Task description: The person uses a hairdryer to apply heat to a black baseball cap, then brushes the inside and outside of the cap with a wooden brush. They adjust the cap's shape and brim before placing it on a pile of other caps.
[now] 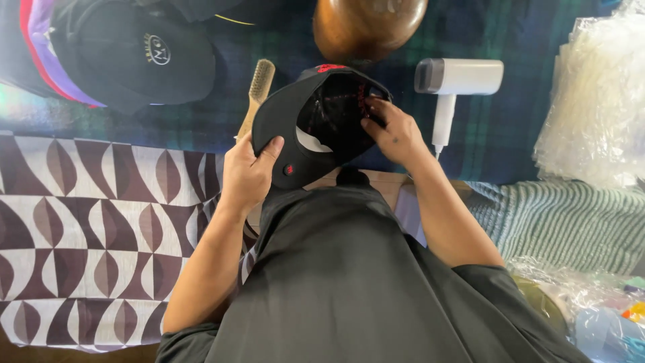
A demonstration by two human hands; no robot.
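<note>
Head view: one black fabric cap with a white emblem (144, 57) lies far left of the upturned black cap with red stitching (316, 124). One wooden bristle brush (257, 91) sits just left of it. Left hand (247, 176) grips its brim; right hand (395, 131) reaches fingers inside. One white handheld steamer (451, 87) lies right.

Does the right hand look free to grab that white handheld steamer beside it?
Probably not right away: the right hand is busy inside the black cap. The white steamer lies close by, unobstructed.
</note>
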